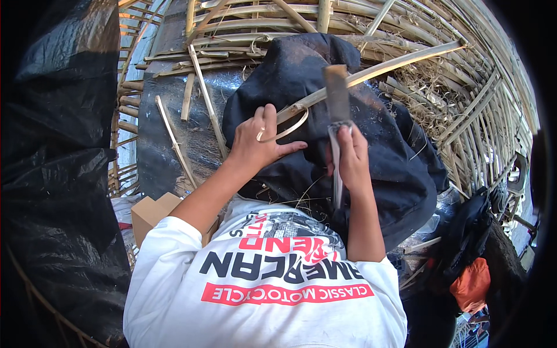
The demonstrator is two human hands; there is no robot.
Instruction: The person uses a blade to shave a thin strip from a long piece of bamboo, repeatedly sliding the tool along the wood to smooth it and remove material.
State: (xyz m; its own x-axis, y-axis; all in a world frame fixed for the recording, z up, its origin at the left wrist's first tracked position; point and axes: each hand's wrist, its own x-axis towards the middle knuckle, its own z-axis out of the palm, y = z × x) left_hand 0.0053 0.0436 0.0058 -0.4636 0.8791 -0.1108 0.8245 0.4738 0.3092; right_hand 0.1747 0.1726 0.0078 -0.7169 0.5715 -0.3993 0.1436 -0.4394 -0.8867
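A long pale bamboo strip (pixel 400 61) slants up to the right across a black cloth (pixel 290 69) in front of me. Around its near end my left hand (pixel 259 138) is closed, with the thumb stretched out to the side; part of the grip is hidden. A thin curled shaving (pixel 299 124) loops beside these fingers. In my right hand (pixel 351 153) is the light wrapped handle of a knife, held upright. Its broad, worn metal blade (pixel 337 95) crosses in front of the strip and looks slightly blurred; I cannot tell whether they touch.
Split bamboo poles (pixel 249 26) and a heap of shavings (pixel 420 98) lie beyond the cloth. Loose strips (pixel 174 139) rest to the left. A cardboard box (pixel 151 214) stands by my left arm. Black sheeting (pixel 64 174) hangs far left; an orange bundle (pixel 471 284) is lower right.
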